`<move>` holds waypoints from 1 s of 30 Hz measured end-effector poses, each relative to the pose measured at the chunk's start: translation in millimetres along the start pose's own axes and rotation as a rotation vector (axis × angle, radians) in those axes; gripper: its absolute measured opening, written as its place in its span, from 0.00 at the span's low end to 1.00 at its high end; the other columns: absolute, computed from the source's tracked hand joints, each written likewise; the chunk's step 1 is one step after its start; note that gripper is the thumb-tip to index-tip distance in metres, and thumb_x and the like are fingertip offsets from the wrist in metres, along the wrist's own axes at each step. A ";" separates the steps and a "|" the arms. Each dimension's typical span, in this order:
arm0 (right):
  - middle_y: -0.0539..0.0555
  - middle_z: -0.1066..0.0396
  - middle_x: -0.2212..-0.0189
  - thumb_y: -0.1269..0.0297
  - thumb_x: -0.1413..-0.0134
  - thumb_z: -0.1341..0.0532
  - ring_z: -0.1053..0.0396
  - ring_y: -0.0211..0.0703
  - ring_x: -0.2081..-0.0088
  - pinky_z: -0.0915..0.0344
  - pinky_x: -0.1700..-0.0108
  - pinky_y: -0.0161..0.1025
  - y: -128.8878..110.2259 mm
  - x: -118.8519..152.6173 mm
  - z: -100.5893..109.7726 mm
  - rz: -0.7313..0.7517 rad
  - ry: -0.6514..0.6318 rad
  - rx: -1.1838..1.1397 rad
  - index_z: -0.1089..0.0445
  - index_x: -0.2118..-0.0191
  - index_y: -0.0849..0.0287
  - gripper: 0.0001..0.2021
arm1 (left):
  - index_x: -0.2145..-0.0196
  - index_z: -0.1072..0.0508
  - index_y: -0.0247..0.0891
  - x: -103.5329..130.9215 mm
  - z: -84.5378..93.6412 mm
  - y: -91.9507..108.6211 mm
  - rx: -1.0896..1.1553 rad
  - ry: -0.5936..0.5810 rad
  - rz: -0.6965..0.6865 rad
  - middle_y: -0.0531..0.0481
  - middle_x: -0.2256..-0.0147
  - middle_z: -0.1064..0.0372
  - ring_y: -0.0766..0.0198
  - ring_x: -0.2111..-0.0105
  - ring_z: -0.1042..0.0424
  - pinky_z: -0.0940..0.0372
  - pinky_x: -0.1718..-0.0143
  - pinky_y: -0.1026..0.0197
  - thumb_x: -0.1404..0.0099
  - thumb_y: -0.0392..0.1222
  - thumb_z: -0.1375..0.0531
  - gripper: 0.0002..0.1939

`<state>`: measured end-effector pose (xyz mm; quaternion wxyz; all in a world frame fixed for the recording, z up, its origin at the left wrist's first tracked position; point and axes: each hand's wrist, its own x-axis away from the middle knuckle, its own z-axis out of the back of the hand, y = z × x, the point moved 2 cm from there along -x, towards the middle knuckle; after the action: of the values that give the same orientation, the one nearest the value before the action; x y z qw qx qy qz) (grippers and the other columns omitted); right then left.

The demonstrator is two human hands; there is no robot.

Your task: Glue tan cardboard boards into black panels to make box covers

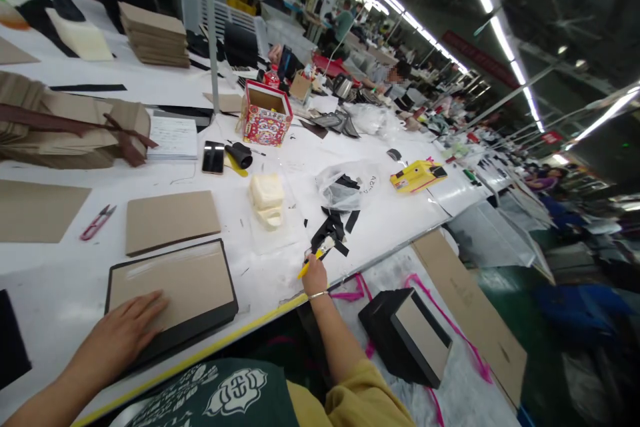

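My left hand (127, 323) lies with its fingers stretched out on a tan board with black edges (190, 273), which tops a low stack near the table's front edge. In my right hand (315, 277) is a brush with a yellow handle (305, 269), its pale bristles pointing away over several black strips (327, 230). Left of the brush stands a cream-coloured tub (267, 193) on a clear sheet. Behind the black-edged stack sits a pile of plain tan boards (173, 221). Pink-handled thread snips (98, 222) rest to the left of that pile.
A clear plastic bag (345, 187) holds black pieces. Further back are a phone (213, 157), a red patterned box (267, 115) and a yellow box (418, 176). Below the table edge at right sits a black-edged stack (405, 333). A metal pole (211, 27) rises at the back.
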<state>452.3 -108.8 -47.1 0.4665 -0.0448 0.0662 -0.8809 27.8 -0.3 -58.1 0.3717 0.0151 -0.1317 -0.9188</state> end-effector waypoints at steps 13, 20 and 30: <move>0.53 0.31 0.72 0.74 0.47 0.50 0.34 0.38 0.69 0.44 0.66 0.32 55.2 3.4 -24.0 -0.033 -0.178 0.092 0.39 0.51 0.59 0.17 | 0.50 0.33 0.38 -1.5 4.8 2.0 0.040 -0.053 0.023 0.43 0.47 0.39 0.53 0.50 0.38 0.47 0.46 0.52 0.43 0.47 0.47 0.24; 0.57 0.31 0.64 0.63 0.44 0.49 0.34 0.43 0.61 0.40 0.59 0.36 0.5 -2.4 -5.9 0.134 0.105 -0.119 0.37 0.54 0.63 0.14 | 0.51 0.33 0.38 -1.9 5.9 3.6 0.033 -0.053 0.030 0.44 0.46 0.40 0.54 0.50 0.38 0.47 0.46 0.53 0.44 0.45 0.47 0.23; 0.56 0.30 0.66 0.61 0.49 0.42 0.31 0.43 0.65 0.37 0.62 0.36 -109.6 26.7 -49.7 0.284 -0.104 -0.346 0.38 0.56 0.62 0.16 | 0.49 0.36 0.38 -1.5 27.7 15.2 0.078 -0.130 0.090 0.45 0.44 0.44 0.56 0.46 0.43 0.51 0.44 0.54 0.47 0.38 0.45 0.25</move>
<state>340.9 -66.3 -78.4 0.5740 -0.1596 0.1975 -0.7784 35.7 -3.4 -27.7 0.4022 -0.0361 -0.1918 -0.8945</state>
